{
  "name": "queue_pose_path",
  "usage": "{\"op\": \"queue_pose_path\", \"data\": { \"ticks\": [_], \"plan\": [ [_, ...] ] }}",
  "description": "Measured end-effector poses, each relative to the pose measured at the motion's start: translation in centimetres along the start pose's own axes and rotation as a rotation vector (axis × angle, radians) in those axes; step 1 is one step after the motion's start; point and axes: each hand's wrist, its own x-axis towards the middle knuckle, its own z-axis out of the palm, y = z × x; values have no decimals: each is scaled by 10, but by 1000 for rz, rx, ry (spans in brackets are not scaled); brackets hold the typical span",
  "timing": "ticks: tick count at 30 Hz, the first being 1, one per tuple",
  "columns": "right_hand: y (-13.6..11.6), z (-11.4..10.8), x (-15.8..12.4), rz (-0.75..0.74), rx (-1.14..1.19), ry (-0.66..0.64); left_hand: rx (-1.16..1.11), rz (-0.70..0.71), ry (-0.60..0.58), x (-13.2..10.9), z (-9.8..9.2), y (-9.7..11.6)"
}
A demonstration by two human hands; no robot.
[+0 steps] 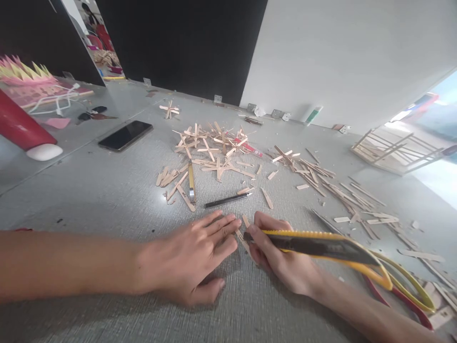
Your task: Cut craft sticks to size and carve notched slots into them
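Observation:
My left hand [200, 252] lies flat on the grey surface, palm down, its fingertips at a thin wooden craft stick [244, 244]. In my right hand [282, 257] is a yellow and black utility knife [317, 245], its dark tip pointing left at the stick. My right fingers also rest beside the stick and partly hide it. Just beyond the hands lies a slim black craft knife [228, 200], and a smaller yellow cutter [192, 181] sits to its left.
Wooden stars and stick pieces [210, 147] are heaped ahead, with more sticks [342, 195] strewn rightward. Tools with red and yellow handles [410, 290] lie near my right forearm. A phone [125, 135], red bottle [21, 119] and stick frame [400, 147] stand farther off.

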Motion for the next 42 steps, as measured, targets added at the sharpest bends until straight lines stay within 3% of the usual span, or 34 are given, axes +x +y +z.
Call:
{"op": "queue_pose_path", "data": {
  "ticks": [3,7,20,28,42],
  "plan": [
    [3,1,1,77,123,-13,-15,-4,22,0,2,0],
    [4,3,3,97,122,-17,-49,-3,51,-1,8,0],
    [-2,5,3,31,-70,25,-27,1,57,0,6,0],
    [-7,6,3,-51,-47,28,33,-21,46,-1,4,2],
    [-4,-1,1,-77,-194,-35,49,-35,23,1,4,3]
  ]
}}
